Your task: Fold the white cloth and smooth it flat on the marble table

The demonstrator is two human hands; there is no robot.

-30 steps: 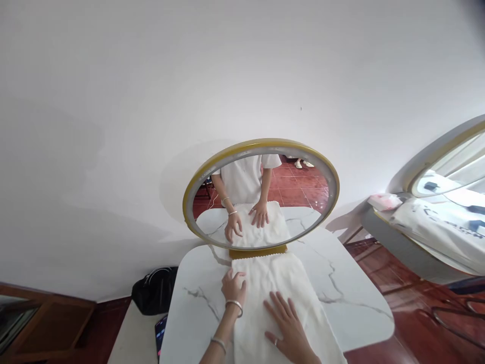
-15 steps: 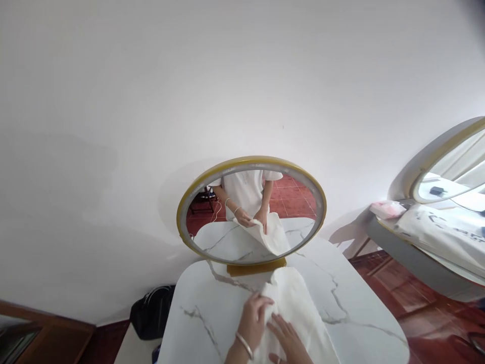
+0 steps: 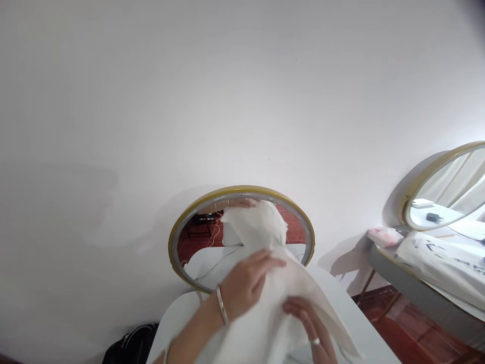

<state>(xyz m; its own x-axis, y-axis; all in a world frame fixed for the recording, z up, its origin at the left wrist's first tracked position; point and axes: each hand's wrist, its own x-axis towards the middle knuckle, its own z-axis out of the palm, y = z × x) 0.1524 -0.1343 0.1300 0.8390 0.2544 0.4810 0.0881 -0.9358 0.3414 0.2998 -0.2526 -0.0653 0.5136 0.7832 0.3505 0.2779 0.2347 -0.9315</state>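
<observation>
A white towel (image 3: 280, 298) is lifted off the white marble table (image 3: 352, 313) and bunched in front of me. My left hand (image 3: 246, 283), with a silver bracelet at the wrist, grips the towel's upper part with fingers curled over the cloth. Lower down, my right hand (image 3: 310, 328), wearing a ring, presses against the towel's lower right fold with its fingers on the cloth. A round gold-framed mirror (image 3: 189, 222) stands behind the towel and reflects the raised cloth.
A plain white wall fills the background. A black bag (image 3: 131, 346) lies on the floor at the lower left. At the right stands a second table (image 3: 394, 263) with another gold-rimmed mirror (image 3: 445, 187), a pink packet (image 3: 384, 236) and a white printed cloth (image 3: 443, 255).
The towel lay flat under both palms, then was gathered and lifted up before the mirror. Both hands rose with it, and the camera tilted upward.
</observation>
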